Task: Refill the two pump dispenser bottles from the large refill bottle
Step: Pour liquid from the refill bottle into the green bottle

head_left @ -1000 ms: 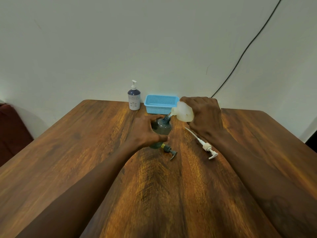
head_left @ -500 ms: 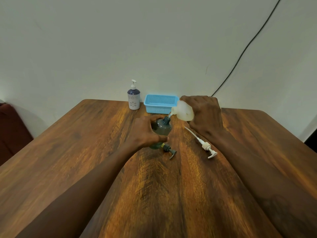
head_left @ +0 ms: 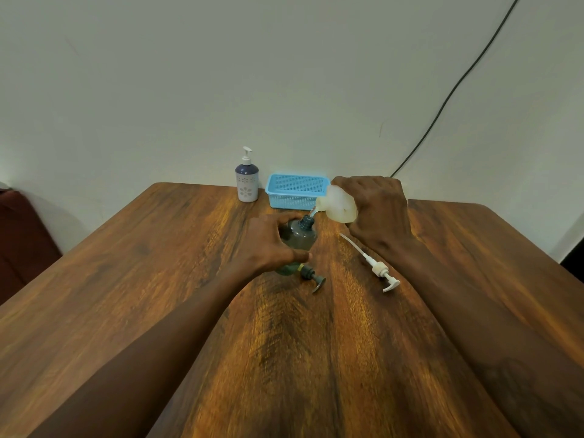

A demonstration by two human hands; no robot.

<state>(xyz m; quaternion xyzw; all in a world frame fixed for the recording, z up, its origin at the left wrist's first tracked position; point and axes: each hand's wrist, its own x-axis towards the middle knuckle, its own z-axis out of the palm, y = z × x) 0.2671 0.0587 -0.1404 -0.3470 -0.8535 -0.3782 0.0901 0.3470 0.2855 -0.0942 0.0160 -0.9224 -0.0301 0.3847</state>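
Observation:
My left hand (head_left: 268, 245) wraps around a dark grey-green dispenser bottle (head_left: 298, 237) standing upright at the table's middle, its neck uncapped. My right hand (head_left: 377, 213) grips the pale translucent refill bottle (head_left: 338, 205), tipped leftward with its mouth right over the grey bottle's neck; a thin stream runs between them. The grey bottle's dark pump head (head_left: 313, 276) lies on the wood just in front. A white pump with a long tube (head_left: 374, 265) lies to the right. A second dispenser bottle (head_left: 247, 181), white with a dark shoulder and white pump fitted, stands at the back.
A light blue perforated basket (head_left: 297, 191) sits against the wall beside the second dispenser. The wooden table (head_left: 158, 279) spreads wide on both sides. A black cable (head_left: 448, 96) runs up the wall at right. A dark red seat (head_left: 22, 235) is at the left edge.
Almost nothing differs: both hands hold their bottles in the same pose, with the refill bottle still tipped over the grey bottle's neck.

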